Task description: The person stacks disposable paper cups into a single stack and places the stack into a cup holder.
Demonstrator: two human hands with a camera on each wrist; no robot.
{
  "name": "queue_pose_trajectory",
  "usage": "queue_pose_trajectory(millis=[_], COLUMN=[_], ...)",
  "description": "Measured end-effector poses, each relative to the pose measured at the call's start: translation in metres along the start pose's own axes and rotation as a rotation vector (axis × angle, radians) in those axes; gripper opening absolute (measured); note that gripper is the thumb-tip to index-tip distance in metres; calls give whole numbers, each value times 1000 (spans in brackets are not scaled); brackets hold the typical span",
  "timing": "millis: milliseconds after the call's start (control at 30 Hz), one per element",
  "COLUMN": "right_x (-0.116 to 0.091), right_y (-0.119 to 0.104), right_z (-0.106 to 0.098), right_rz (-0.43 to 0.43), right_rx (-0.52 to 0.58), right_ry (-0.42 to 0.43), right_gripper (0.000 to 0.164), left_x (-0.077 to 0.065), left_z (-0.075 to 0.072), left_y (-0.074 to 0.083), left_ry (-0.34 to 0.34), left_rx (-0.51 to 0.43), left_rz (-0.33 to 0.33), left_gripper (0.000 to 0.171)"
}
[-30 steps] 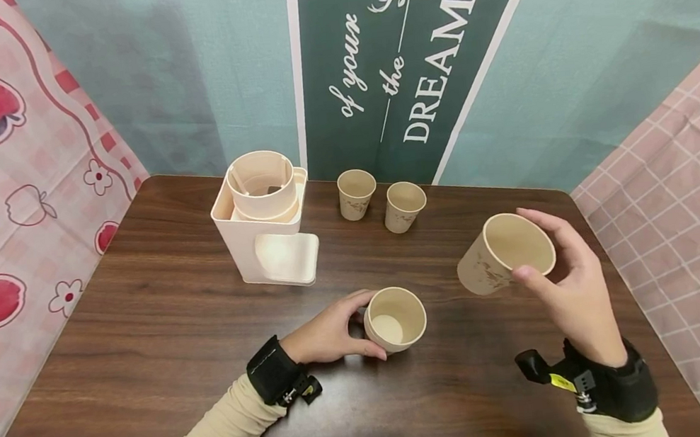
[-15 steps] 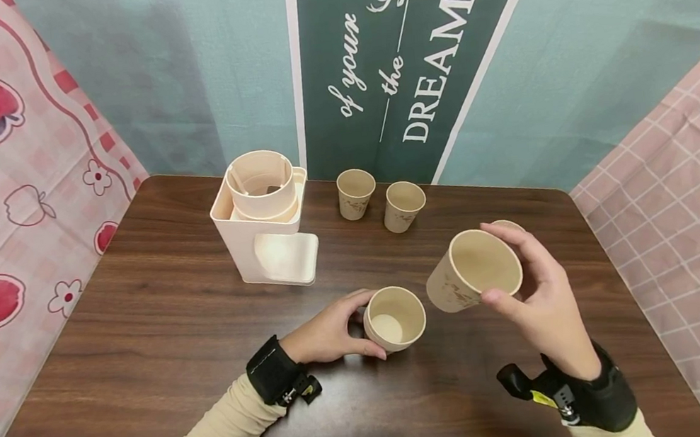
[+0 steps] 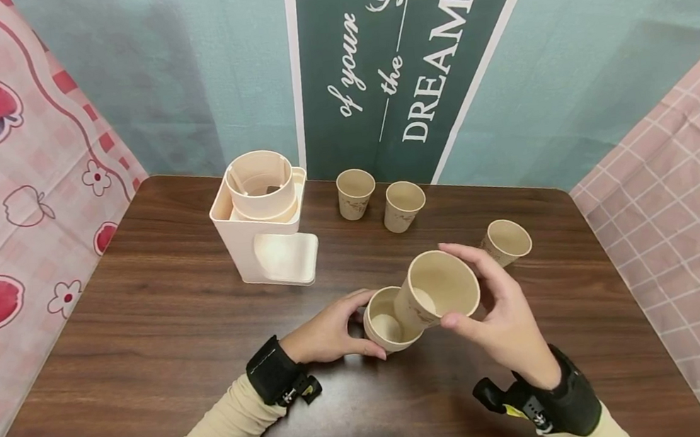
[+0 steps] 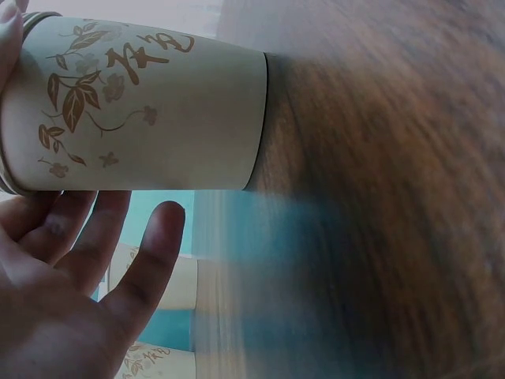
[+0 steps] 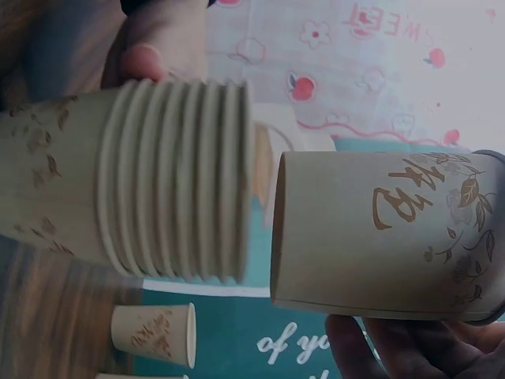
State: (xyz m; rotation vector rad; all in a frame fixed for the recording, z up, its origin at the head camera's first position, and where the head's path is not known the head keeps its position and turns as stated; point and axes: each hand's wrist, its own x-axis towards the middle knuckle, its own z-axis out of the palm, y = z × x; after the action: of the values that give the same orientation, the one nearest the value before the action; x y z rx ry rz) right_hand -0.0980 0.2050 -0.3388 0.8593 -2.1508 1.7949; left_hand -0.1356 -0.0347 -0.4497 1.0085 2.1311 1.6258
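Note:
My left hand (image 3: pixel 330 331) grips a stack of nested beige paper cups (image 5: pixel 170 181) standing on the table; their several rims show in the right wrist view. In the left wrist view the lower cup wall (image 4: pixel 142 110) carries a brown leaf print, with fingers (image 4: pixel 150 260) beside it. My right hand (image 3: pixel 507 316) holds a single paper cup (image 3: pixel 443 283) near its rim, thumb on the near side. This cup is tilted, its mouth toward the head camera. Its base overlaps the right side of the stack's opening in the head view; the right wrist view shows a small gap between them.
A cream cup dispenser (image 3: pixel 244 251) with a round tube on top stands at the back left. Two paper cups, one (image 3: pixel 356 193) and another (image 3: pixel 403 206), stand near the back edge. A third cup (image 3: pixel 509 239) stands behind my right hand. Fabric hangs around the table (image 3: pixel 143 325).
My right hand has carried its cup leftward from the right side to over the stack, uncovering the cup behind it. The left hand and the stack have stayed put.

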Motion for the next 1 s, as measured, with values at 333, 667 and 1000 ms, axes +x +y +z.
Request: queue_pose_trajectory(millis=[333, 667, 1000], right_x=[-3, -8, -13], right_y=[5, 11, 23], right_z=[15, 24, 30], right_rz=[5, 77, 85], right_rx=[-80, -176, -198], right_ry=[-28, -62, -57], right_gripper=[82, 89, 86], left_x=[0, -1, -1], left_z=[0, -1, -1], left_y=[0, 1, 2], left_ry=[1, 3, -1], left_rx=[5, 18, 12], left_rz=[-6, -14, -21], left_gripper=[80, 79, 78])
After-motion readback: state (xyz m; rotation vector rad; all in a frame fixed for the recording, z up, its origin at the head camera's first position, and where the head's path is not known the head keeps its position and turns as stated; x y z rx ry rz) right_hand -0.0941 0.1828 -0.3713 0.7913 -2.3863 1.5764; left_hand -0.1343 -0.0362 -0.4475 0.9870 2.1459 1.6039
